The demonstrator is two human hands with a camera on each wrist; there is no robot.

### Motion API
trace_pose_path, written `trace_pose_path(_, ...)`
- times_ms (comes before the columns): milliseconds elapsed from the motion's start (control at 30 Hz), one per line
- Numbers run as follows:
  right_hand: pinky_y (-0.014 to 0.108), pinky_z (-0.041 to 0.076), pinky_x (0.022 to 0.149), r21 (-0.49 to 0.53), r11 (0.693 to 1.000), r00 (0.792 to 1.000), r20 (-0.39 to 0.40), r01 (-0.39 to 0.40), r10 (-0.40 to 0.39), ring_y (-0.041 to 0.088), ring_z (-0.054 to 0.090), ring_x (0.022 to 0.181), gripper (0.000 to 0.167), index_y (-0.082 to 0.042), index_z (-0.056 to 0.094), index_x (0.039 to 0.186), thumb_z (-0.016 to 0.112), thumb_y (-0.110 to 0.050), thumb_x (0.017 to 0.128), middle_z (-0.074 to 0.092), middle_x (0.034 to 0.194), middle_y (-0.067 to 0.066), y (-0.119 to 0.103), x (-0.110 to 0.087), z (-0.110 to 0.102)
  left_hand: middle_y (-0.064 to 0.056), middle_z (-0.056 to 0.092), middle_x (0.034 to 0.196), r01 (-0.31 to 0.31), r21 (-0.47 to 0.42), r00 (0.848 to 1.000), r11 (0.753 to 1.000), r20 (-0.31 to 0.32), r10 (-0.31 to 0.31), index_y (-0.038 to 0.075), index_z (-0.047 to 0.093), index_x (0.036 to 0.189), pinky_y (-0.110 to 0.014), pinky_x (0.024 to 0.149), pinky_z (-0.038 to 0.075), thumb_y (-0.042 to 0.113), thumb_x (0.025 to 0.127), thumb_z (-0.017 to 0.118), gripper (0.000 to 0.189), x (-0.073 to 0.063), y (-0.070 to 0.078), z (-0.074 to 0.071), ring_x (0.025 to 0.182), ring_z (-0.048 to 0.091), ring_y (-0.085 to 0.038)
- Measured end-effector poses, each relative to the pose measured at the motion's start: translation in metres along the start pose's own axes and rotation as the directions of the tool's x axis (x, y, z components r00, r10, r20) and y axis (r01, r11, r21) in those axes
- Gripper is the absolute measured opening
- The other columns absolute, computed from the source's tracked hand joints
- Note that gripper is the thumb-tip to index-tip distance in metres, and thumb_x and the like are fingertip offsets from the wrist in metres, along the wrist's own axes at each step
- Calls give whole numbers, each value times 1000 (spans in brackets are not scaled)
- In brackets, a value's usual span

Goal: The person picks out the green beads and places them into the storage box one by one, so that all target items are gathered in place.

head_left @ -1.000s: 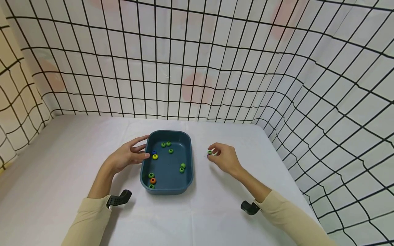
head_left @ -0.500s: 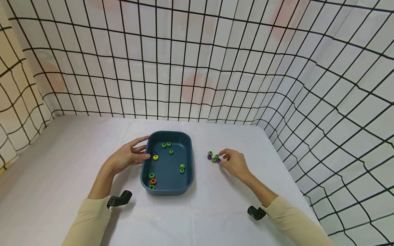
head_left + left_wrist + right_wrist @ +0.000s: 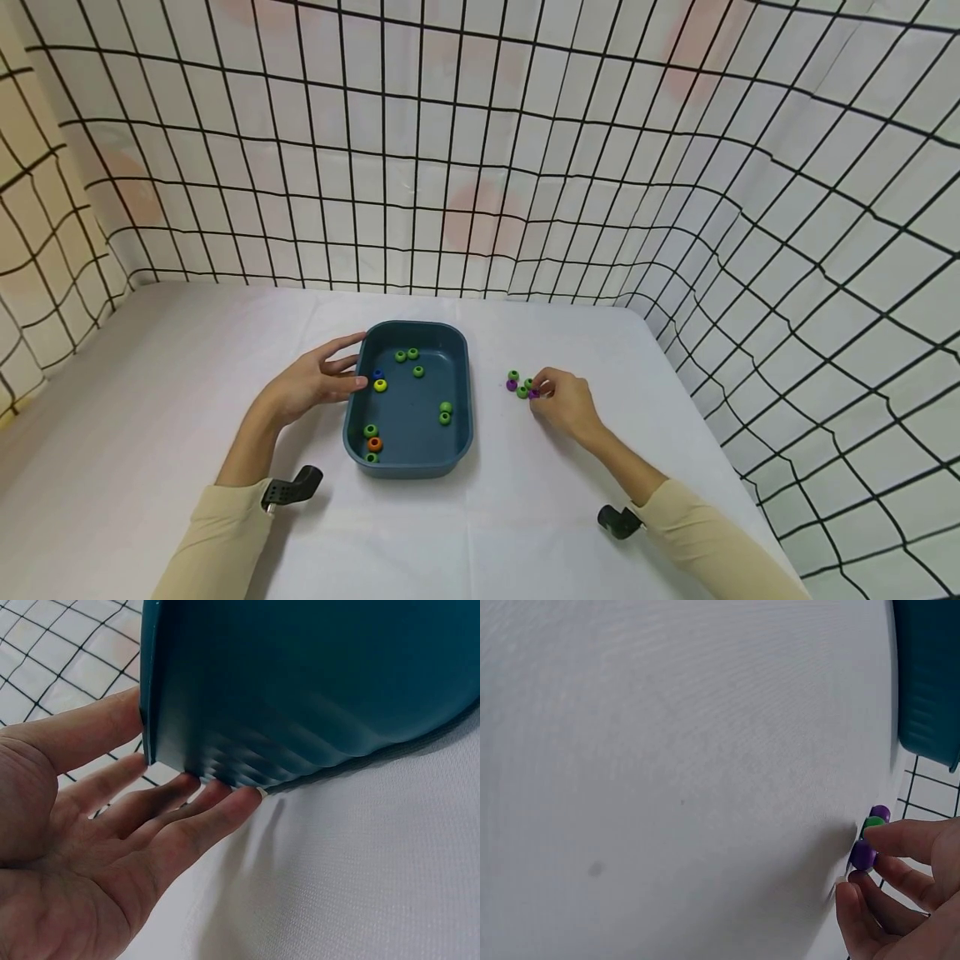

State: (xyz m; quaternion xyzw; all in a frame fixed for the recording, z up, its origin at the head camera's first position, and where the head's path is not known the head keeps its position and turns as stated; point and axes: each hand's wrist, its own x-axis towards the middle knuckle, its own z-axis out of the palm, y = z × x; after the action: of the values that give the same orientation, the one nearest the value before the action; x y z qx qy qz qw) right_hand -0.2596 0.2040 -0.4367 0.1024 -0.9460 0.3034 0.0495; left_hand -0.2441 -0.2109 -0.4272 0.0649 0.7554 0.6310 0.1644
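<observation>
My left hand [image 3: 318, 382] steadies the left side of a teal tray [image 3: 408, 472]. In the left wrist view its thumb lies at the rim and its fairly straight fingers [image 3: 225, 806] touch the ribbed outer wall. Right of the tray, my right hand [image 3: 567, 406] pinches a purple bead [image 3: 864, 855] at the table surface, between thumb and fingertips. Beside those fingertips sit several loose beads, among them a green bead [image 3: 513, 375] and another purple bead [image 3: 512, 385]. Part of the pinched bead is hidden by the fingers.
In the tray lie several green beads, such as a green bead [image 3: 418, 372], plus a yellow bead [image 3: 380, 386], a blue bead [image 3: 378, 375] and an orange bead [image 3: 374, 445]. Black netting [image 3: 412, 158] over white sheeting surrounds the white-covered table [image 3: 480, 542].
The right hand drew back rightward off the small bead cluster, uncovering it, then came in slightly and brought its fingertips together on the rightmost purple bead. The left hand stays at the tray.
</observation>
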Motion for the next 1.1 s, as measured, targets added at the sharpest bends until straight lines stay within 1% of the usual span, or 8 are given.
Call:
trace_pose_path(200,39,57,73,1,1000,1000,-11,9,-9,23,71,81,13,-6,70,90,74,-2,78,77,93,13,2,1,3,-26,25,164,4,-8,1000,1000,4,-4,23,22,163,-43,101,55,12,94,73,87,1,-1,1,140,48,-43)
trace_pose_path(367,39,57,72,-2,1000,1000,-22,15,-15,22,70,80,12,-6,70,89,74,0,79,77,91,12,3,1,5,-25,25,164,6,-9,1000,1000,3,-6,24,22,163,-44,101,55,12,94,73,87,0,0,2,139,48,-43)
trace_pose_path(533,38,56,71,5,1000,999,-23,23,-23,22,70,79,13,-5,70,90,73,1,79,77,92,13,0,0,3,-27,24,164,-6,3,1000,1000,10,6,22,20,164,-45,102,54,13,94,73,87,-1,0,3,139,48,-44)
trace_pose_path(667,35,54,70,19,999,999,-32,34,-34,21,68,77,13,-6,71,90,72,2,79,77,93,14,-6,0,-1,-27,24,164,-3,6,1000,1000,7,3,22,20,164,-45,102,54,13,94,72,87,-1,1,3,140,47,-44)
trace_pose_path(833,31,51,67,25,998,997,-51,57,-56,19,66,76,13,-8,71,90,75,-2,79,78,92,11,-18,4,-7,-25,25,164,7,3,1000,1000,-2,-7,23,21,164,-45,102,54,13,94,73,88,0,1,2,140,47,-43)
trace_pose_path(967,29,49,63,51,996,996,-58,73,-70,17,67,74,12,-9,71,90,77,-5,79,78,90,8,-30,7,-10,-25,25,164,6,0,1000,1000,-2,-6,23,20,164,-45,101,54,12,94,73,88,0,0,1,140,48,-44)
trace_pose_path(1100,30,50,66,76,993,994,-58,95,-90,19,66,77,11,-10,71,90,77,-5,82,78,91,8,-46,10,-12,-25,25,164,4,7,1000,1000,2,-4,24,21,164,-44,101,55,14,94,73,88,0,0,1,140,48,-43)
